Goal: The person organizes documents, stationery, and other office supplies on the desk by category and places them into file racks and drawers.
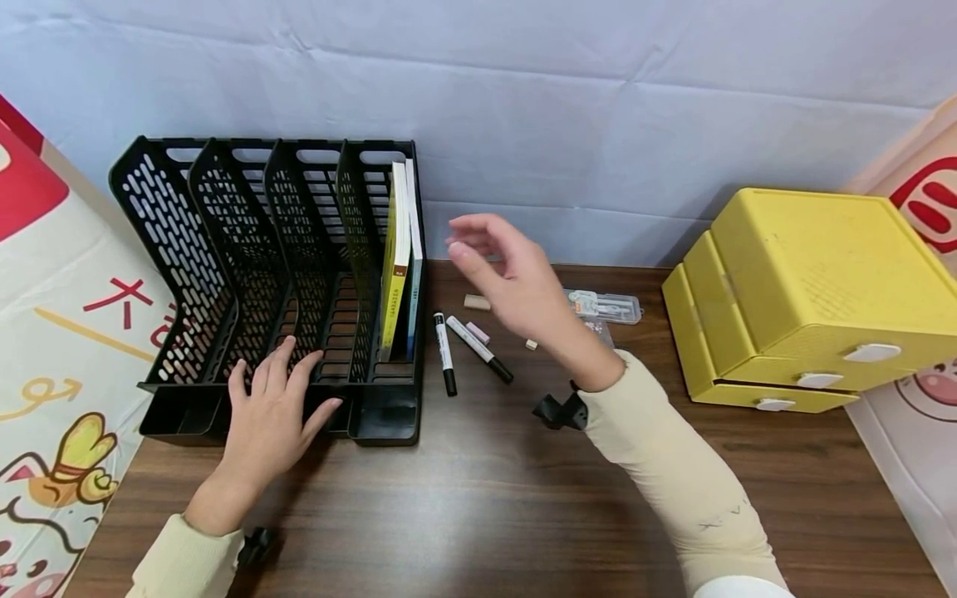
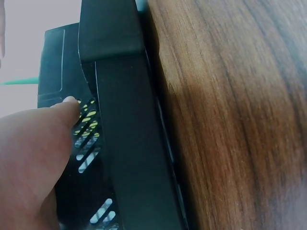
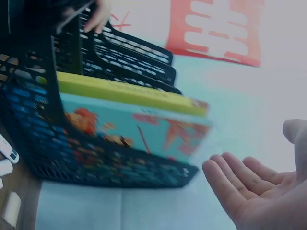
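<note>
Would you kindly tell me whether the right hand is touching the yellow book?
Apart: the head view shows a clear gap, with pale backdrop visible, between the right hand and the yellow book.

Cream long sleeves, left sleeve (image 1: 187, 561) and right sleeve (image 1: 673, 465), both down to the wrist. Right one wrinkled, thin dark scribbly marks (image 1: 721, 515) on the forearm, some cross-shaped. White fabric edge (image 1: 740, 588) past it, bottom of head view. Black angular left wrist piece (image 1: 257, 546); similar right wrist piece (image 1: 561, 411), also black. Fingers (image 1: 278, 365) bare.
</note>
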Motion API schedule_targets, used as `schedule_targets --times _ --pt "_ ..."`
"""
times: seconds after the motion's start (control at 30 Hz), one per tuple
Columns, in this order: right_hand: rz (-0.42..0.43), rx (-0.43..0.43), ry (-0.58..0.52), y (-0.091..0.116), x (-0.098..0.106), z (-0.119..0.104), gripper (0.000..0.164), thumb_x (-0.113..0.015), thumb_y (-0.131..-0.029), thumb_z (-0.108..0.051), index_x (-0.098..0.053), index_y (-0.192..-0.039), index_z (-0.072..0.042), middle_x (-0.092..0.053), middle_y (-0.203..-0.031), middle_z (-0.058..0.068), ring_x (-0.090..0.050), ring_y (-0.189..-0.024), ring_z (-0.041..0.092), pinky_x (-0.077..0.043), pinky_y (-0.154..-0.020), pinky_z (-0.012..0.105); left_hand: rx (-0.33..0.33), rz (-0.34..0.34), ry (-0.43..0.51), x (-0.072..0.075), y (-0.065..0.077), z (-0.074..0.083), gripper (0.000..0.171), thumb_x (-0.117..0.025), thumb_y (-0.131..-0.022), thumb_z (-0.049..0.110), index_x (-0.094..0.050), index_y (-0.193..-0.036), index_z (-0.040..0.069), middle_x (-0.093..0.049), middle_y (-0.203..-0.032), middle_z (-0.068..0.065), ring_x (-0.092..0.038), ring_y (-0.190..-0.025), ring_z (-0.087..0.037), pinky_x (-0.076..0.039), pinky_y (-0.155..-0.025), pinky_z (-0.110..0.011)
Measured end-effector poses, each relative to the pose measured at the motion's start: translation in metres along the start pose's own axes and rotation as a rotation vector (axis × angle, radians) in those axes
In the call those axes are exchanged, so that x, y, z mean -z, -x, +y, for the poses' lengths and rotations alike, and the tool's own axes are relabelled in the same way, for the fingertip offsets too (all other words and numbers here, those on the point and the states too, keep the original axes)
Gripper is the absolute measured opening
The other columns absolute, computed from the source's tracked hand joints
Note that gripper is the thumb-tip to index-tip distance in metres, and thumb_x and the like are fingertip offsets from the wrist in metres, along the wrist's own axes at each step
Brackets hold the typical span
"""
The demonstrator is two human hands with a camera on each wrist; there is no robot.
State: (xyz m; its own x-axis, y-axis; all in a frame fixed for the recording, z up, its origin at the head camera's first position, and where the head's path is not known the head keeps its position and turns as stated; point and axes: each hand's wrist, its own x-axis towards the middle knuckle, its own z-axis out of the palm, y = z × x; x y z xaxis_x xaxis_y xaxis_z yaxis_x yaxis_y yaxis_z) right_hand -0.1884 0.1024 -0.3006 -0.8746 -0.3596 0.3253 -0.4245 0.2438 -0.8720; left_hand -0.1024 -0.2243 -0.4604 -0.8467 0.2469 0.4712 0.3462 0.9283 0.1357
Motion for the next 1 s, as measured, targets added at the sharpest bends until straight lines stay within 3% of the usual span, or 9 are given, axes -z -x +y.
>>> schedule_targets --times 0.2,0.4,0.67,0.83,1.0 --pt "0.023 -0.062 -0.141 0.02 0.038 0.005 0.034 -0.049 -0.108 -0.017 -0.059 -0.13 0.007 -0.068 -0.119 0.019 -0.067 -0.109 0.03 -0.056 -0.093 0.036 -0.013 0.006 -0.002 -0.001 0.0 0.0 0.082 -0.028 -0.101 0.071 -0.055 -0.139 0.004 -0.044 -0.149 -0.031 -0.048 -0.125 -0.051 -0.02 -0.108 -0.076" --pt "0.061 -0.085 -0.163 0.047 0.069 0.02 0.037 -0.045 -0.11 -0.019 -0.062 -0.124 0.01 -0.071 -0.112 0.018 -0.071 -0.101 0.026 -0.057 -0.089 0.033 -0.028 0.026 -0.017 -0.001 -0.001 -0.001 0.079 -0.028 -0.102 0.068 -0.056 -0.137 0.002 -0.046 -0.147 -0.031 -0.05 -0.123 -0.051 -0.02 -0.109 -0.075" --pt "0.099 -0.068 -0.236 0.082 0.103 0.035 0.037 -0.04 -0.111 -0.022 -0.065 -0.122 0.004 -0.073 -0.11 0.014 -0.072 -0.1 0.023 -0.057 -0.088 0.029 -0.028 -0.004 -0.041 0.001 -0.001 0.0 0.083 -0.022 -0.102 0.07 -0.054 -0.138 0.002 -0.044 -0.148 -0.031 -0.044 -0.133 -0.049 -0.022 -0.106 -0.077" --pt "0.131 -0.019 -0.344 0.102 0.122 0.043 0.039 -0.037 -0.112 -0.017 -0.063 -0.122 0.011 -0.072 -0.11 0.021 -0.072 -0.099 0.027 -0.058 -0.087 0.03 -0.031 -0.01 -0.052 0.003 -0.001 0.001 0.084 -0.021 -0.102 0.07 -0.053 -0.14 0.001 -0.043 -0.148 -0.032 -0.04 -0.137 -0.048 -0.018 -0.111 -0.076" --pt "0.159 0.02 -0.402 0.119 0.139 0.05 0.04 -0.034 -0.112 -0.014 -0.061 -0.121 0.014 -0.072 -0.109 0.019 -0.073 -0.098 0.026 -0.058 -0.087 0.032 -0.046 0.011 -0.066 0.001 -0.003 0.0 0.082 -0.024 -0.104 0.066 -0.054 -0.139 -0.002 -0.046 -0.146 -0.032 -0.039 -0.14 -0.047 -0.012 -0.118 -0.069"
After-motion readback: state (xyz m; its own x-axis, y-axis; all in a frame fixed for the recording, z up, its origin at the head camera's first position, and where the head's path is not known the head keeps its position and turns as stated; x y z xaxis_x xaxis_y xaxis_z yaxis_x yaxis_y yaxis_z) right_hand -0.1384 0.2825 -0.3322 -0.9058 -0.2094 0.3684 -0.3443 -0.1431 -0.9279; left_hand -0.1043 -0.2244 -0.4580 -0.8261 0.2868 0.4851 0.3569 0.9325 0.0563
